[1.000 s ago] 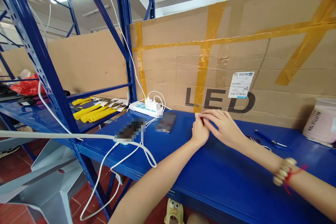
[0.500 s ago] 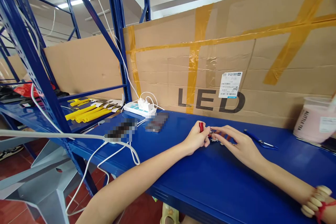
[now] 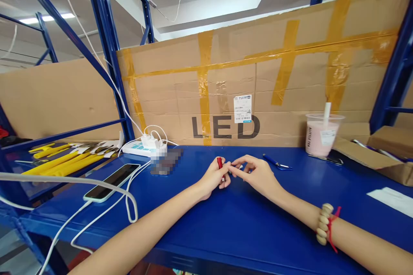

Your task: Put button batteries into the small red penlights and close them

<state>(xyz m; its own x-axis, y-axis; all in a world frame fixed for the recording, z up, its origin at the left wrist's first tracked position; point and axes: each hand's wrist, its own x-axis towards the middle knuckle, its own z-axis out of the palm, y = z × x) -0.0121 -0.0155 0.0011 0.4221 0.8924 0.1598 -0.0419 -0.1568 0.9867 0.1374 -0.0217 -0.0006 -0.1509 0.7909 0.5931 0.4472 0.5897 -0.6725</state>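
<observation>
Both of my hands rest on a blue metal shelf top [image 3: 258, 223], meeting near its middle. My left hand [image 3: 215, 177] is closed around a small red cylinder-shaped item [image 3: 220, 164] that sticks up between thumb and fingers. My right hand [image 3: 254, 174] has its fingers pinched together at the tip of that item, touching the left fingers; what it pinches is too small to name. A beaded bracelet with a red string [image 3: 323, 224] circles my right wrist.
Blue-handled pliers [image 3: 275, 163] lie just behind my right hand. A pink drink cup with a straw [image 3: 321, 134] stands at the right, beside an open cardboard box [image 3: 380, 154]. A phone [image 3: 111, 177], white cables [image 3: 129, 197] and a power strip [image 3: 142, 148] sit at the left. A taped "LED" carton [image 3: 258, 90] forms the back wall.
My hands drew back from the carton toward me and lifted the red item upright. The view swung right, bringing the cup and the open box into sight.
</observation>
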